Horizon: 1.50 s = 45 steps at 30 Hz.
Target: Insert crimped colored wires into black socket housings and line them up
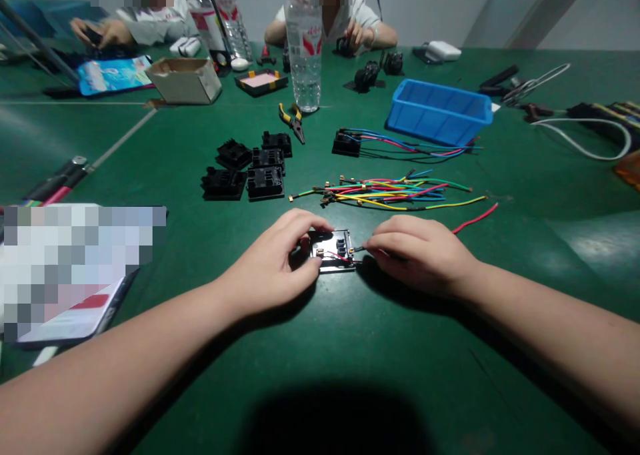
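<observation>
My left hand (283,258) grips a small black plastic housing (334,240) by its left side, on the green table in front of me. Inside the housing are a brass-coloured terminal and a thin red wire. At its right edge, my right hand (417,251) pinches a wire with a dark end and a brass tip (356,249). A red wire (475,218) sticks out behind that hand. Beyond the hands lies a bunch of coloured wires (385,193) with brass terminals. Several more black housings (266,181) are grouped to the left of the wires.
A wired black housing (346,143), a blue bin (437,111), yellow-handled pliers (295,121) and a water bottle (305,61) stand or lie farther back. At left is a phone-like device (95,315); a cardboard box (185,81) sits behind. Two people work across the table.
</observation>
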### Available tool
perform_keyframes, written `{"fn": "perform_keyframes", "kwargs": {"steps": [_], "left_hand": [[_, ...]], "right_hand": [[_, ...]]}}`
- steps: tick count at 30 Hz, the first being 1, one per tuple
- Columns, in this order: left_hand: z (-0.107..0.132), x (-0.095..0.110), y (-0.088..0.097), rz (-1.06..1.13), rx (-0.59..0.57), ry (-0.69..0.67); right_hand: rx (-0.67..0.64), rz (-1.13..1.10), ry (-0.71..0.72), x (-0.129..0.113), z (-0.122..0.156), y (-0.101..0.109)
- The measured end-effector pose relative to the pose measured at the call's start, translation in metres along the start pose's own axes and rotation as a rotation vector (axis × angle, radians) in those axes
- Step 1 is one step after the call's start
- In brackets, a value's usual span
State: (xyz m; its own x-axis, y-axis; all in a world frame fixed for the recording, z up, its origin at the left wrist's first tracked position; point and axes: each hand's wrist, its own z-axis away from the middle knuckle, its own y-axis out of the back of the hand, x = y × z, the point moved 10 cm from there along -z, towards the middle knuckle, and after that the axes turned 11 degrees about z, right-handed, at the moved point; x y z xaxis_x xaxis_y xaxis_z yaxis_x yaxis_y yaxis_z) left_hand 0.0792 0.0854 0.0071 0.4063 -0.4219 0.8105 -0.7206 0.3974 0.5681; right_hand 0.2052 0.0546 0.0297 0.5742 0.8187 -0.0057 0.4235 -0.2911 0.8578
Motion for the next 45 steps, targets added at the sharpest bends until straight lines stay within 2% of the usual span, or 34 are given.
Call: {"fn": "perform_keyframes", "kwargs": {"steps": [5, 11, 20, 45], "left_hand": [[-0.0007, -0.0023, -0.0006, -0.015, -0.010, 0.015], [0.0001, -0.0026, -0.0010, -0.017, -0.010, 0.024], [0.0001, 0.0000, -0.0013, -0.018, -0.022, 0.014], [-0.0002, -0.0031, -0.0004, -0.019, 0.000, 0.040]], "right_hand": [[0.034, 0.062, -0.015, 0.0021, 0.0007, 0.0053], [-0.023, 0.104, -0.047, 0.0060, 0.0010, 0.0003], [-0.027, 0.153, 0.001, 0.0006, -0.0016, 0.0029], [-0.003, 0.143, 0.035, -0.0026, -0.0013, 0.0057]]}}
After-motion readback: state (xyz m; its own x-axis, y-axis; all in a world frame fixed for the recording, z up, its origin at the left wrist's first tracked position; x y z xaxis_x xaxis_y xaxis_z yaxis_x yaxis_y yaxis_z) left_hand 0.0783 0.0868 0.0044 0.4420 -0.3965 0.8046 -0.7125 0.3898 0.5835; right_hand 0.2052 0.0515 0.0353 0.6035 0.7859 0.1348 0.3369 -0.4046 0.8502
